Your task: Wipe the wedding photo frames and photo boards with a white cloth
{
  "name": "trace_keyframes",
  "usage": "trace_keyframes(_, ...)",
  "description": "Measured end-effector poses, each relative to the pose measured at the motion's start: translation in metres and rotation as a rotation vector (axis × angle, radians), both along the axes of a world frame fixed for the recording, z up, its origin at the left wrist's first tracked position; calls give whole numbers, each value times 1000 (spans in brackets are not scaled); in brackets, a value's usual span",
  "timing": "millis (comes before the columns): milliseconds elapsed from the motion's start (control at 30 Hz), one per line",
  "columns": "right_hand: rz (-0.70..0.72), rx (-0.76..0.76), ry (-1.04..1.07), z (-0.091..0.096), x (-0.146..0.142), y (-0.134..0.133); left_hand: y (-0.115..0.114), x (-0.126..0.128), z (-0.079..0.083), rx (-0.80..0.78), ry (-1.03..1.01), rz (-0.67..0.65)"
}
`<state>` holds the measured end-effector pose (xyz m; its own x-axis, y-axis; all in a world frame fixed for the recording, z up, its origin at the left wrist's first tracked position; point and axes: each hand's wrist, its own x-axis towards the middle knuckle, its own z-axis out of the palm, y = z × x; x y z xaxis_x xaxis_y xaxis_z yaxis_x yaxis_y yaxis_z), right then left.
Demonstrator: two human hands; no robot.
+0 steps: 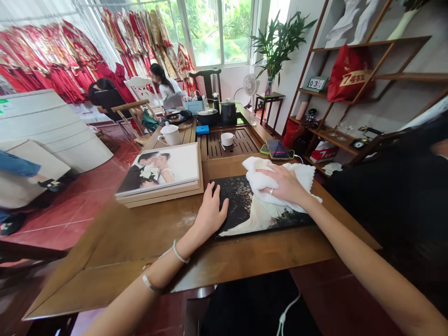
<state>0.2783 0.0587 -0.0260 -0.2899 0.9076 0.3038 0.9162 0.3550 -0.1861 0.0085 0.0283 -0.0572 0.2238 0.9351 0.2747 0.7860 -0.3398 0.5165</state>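
A thin, dark print (pixel 235 199) lies on the wooden bench (pixel 140 238); the right hand (pixel 282 183) grips a fluffy cloth (pixel 305 176) on it, the left hand (pixel 210 210) splays at its left edge. Beyond it, a vase (pixel 269 88) holds leafy stems (pixel 276 44).

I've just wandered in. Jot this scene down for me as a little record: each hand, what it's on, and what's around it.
Left hand: resting, fingers spread, at the left edge of a dark photo panel
Right hand: laid on a bunched white cloth; grip unclear
Cloth position: on the panel, covering part of its picture
Surface: wooden table
Left of panel: stack topped by a couple's photo
Beyond panel: slatted tray bearing a small white cup
Beyond cloth: phone
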Motion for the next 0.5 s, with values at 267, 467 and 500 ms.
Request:
trace_keyframes(267, 444, -56, 16, 1, -3, -66, 2, -1, -4, -11, 8, -2)
trace_keyframes(467, 418, -86, 55, -4, 23, -68, 2, -3, -5, 0, -16, -25)
trace_keyframes(500, 346, -75, 63, -5, 25, -58, 3, -3, -5, 10, -26, -30)
